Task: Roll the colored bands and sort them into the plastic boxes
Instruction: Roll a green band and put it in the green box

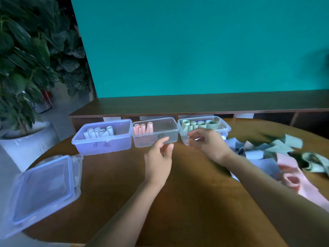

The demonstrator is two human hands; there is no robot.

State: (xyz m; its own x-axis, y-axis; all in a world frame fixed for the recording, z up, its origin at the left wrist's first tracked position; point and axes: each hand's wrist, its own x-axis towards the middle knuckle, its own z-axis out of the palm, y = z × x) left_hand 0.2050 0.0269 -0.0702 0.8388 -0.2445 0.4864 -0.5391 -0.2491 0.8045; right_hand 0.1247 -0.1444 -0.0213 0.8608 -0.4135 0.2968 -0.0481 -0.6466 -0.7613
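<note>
Three clear plastic boxes stand in a row at the far side of the table. The left box (102,146) holds several rolled pale blue bands (99,133). Three rolled pink bands (143,128) stand in the middle box (156,140). The right box (226,128) holds several rolled green bands (200,124). My left hand (158,158) hovers in front of the middle box, fingers relaxed and empty. My right hand (207,142) is blurred in front of the right box, fingers loosely spread, holding nothing that I can make out. A pile of unrolled bands (270,154) lies at the right.
Stacked clear box lids (44,188) lie at the table's left edge. A long pink band (293,177) trails toward the right front. A wooden bench (195,104) runs behind the table against a teal wall. A potted plant (26,72) stands at the left.
</note>
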